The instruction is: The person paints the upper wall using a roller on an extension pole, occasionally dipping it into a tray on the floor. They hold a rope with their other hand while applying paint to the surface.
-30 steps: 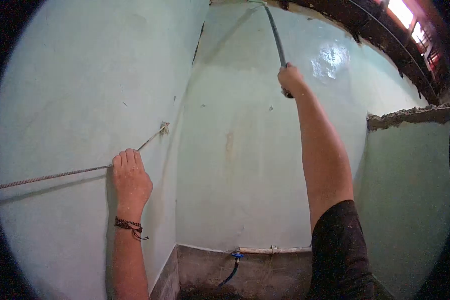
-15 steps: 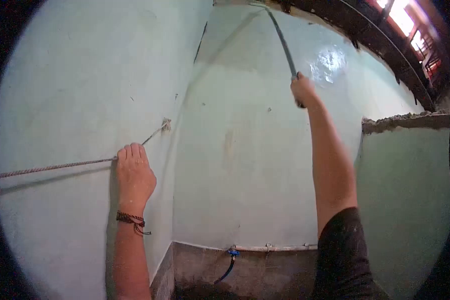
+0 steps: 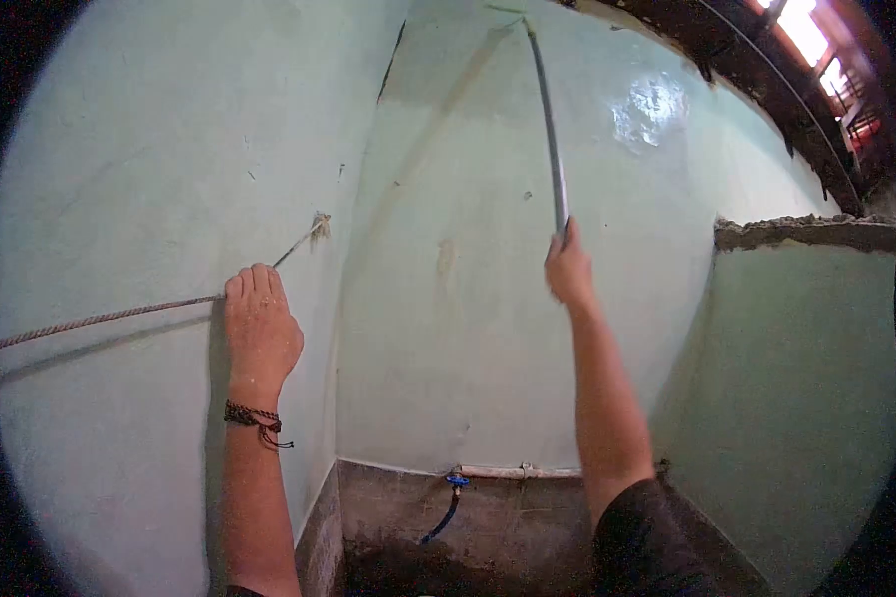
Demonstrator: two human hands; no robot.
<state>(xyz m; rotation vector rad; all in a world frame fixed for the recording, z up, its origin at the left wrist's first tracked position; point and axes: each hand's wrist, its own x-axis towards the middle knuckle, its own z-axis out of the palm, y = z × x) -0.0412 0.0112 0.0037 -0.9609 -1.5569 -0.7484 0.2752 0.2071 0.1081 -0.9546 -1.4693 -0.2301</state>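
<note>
My left hand (image 3: 262,323) is closed round a twisted rope (image 3: 105,320) that runs along the left wall to a rough hole (image 3: 321,225) near the corner. A dark braided bracelet (image 3: 254,416) circles that wrist. Out in front and to the right, my right hand (image 3: 570,271) grips the lower end of a long grey pole (image 3: 548,119). The pole points up the back wall (image 3: 488,328), its thin pale-green head near the top edge of the view; it looks like a paint roller, though its head is hard to make out.
A shiny, wet-looking patch (image 3: 650,109) shows high on the back wall. Below, a pipe (image 3: 498,472) and blue-handled tap (image 3: 457,481) with a short hose sit above bare cement. At right stands a low wall with a rough top (image 3: 806,235); dark beams (image 3: 737,45) cross overhead.
My right hand has come down and left with the pole, which now stands more upright. My left hand stays on the rope. The view has shifted slightly.
</note>
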